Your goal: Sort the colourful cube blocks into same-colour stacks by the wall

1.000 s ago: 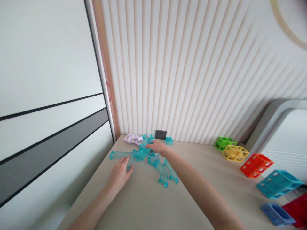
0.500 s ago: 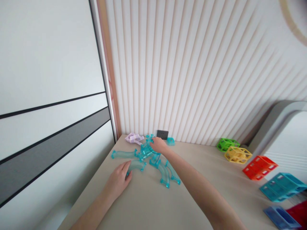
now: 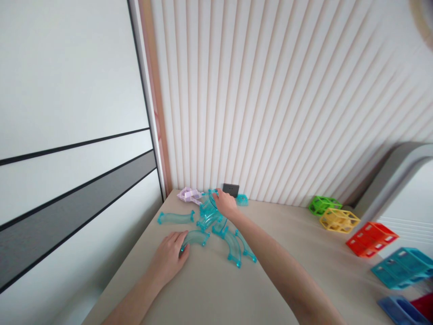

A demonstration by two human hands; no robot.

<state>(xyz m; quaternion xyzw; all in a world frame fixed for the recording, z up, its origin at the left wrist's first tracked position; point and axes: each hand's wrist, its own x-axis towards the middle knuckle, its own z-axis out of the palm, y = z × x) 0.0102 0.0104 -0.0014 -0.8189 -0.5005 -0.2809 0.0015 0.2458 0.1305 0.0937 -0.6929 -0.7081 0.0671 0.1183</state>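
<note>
My left hand (image 3: 170,253) is closed round the left end of a curved clear-teal tube (image 3: 196,238) lying on the table. Farther back, my right hand (image 3: 226,203) grips a clear-teal track piece at the pile (image 3: 209,213); its fingers hide part of it, so its full shape cannot be made out. A nearly straight teal tube (image 3: 176,218) lies to the left of the pile. Two more curved pieces, a wider tube (image 3: 233,247) and a thinner one (image 3: 246,247), lie on the near right side, below my right forearm.
Pale purple pieces (image 3: 190,195) and a small teal piece (image 3: 241,200) lie near the ribbed wall, by a black socket (image 3: 231,189). Along the right stand green (image 3: 324,205), yellow (image 3: 339,220), red (image 3: 371,239) and teal (image 3: 402,267) frame blocks. A white cabinet (image 3: 77,203) borders the table's left.
My right hand has shifted slightly with the pile's top pieces, which now sit a little apart from the straight tube. The left hand has barely moved. The view has shifted slightly.
</note>
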